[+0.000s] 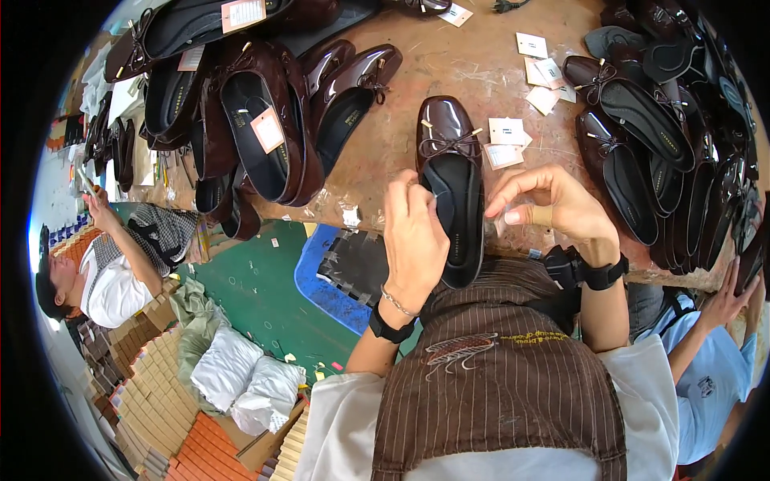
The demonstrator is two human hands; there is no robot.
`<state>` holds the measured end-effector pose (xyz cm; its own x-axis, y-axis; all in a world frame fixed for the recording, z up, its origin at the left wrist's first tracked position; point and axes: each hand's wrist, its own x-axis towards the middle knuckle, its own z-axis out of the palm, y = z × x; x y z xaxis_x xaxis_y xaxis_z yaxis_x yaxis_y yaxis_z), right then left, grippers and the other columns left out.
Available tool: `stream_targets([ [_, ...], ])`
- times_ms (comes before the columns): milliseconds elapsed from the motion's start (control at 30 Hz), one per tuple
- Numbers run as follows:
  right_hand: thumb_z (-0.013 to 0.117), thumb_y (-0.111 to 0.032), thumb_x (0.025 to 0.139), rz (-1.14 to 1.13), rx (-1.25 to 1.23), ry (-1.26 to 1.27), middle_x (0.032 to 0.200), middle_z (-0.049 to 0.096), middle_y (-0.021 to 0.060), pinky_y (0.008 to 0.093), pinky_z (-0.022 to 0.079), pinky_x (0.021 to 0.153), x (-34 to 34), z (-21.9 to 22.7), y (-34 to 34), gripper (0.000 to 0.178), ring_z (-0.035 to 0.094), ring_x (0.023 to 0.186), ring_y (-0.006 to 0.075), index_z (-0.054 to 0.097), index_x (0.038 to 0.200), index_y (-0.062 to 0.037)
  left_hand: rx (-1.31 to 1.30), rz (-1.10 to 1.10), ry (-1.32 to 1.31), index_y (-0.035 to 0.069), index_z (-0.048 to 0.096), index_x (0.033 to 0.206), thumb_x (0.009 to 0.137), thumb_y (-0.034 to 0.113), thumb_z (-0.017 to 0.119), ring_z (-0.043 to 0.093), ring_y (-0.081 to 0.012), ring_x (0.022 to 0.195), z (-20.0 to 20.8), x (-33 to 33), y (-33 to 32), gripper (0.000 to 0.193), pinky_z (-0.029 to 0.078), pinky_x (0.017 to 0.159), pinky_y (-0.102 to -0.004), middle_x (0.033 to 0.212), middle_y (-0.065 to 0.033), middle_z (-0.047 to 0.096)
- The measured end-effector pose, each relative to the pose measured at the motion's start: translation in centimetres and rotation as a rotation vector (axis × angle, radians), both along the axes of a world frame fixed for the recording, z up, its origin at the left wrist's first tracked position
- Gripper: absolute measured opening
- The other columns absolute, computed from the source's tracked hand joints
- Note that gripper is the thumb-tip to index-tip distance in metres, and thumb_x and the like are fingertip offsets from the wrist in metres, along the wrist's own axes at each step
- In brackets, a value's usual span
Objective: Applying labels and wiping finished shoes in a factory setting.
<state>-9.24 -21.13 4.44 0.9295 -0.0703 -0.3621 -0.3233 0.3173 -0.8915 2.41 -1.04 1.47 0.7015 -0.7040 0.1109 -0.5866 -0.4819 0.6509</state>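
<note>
A dark brown patent flat shoe (446,117) with a bow and black insole lies in front of me, toe pointing away, heel at the table's near edge. My left hand (413,236) grips its left side, with curled fingertips at the opening. Just right of the shoe is my right hand (565,208), its thumb and forefinger drawn together near the shoe's edge. A small pale bit shows below those fingertips, too small to name. A tan bandage wraps the right thumb. Beyond that hand lie white and pink paper tags (505,131).
Finished-looking brown shoes (265,156) with tags crowd the left; more shoes (613,172) are heaped at right. Other tags (545,76) lie farther back. A blue crate (325,293) stands below the table edge. One person (120,280) is at left, another (710,377) at right.
</note>
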Motion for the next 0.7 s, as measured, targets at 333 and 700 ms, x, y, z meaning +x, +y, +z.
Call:
stream_targets([
  [333,0.075,-0.002,0.09,-0.209,-0.172,0.006,0.089,0.076,0.007,0.0271,0.056,0.076,2.2,-1.3,3.8,0.01,0.07,0.083,0.0101,0.075,0.099,0.0017,-0.49,0.218,0.393,-0.002,0.055,0.102,0.1,-0.002,0.056,0.067,-0.0231,0.089,-0.2,0.5,-0.5,0.003,0.052,0.077,-0.0332,0.111,-0.017,0.066],
  [700,0.075,-0.012,0.086,-0.387,-0.604,-0.118,0.088,0.072,0.0158,0.0404,0.055,0.067,3.8,-2.0,6.8,0.012,0.072,0.077,0.0328,0.072,0.093,-0.0028,-0.501,0.138,0.713,-0.006,0.069,0.114,0.098,-0.004,0.064,0.069,-0.0152,0.085,-0.3,1.7,0.9,0.017,0.059,0.078,-0.0287,0.096,-0.0091,0.071],
])
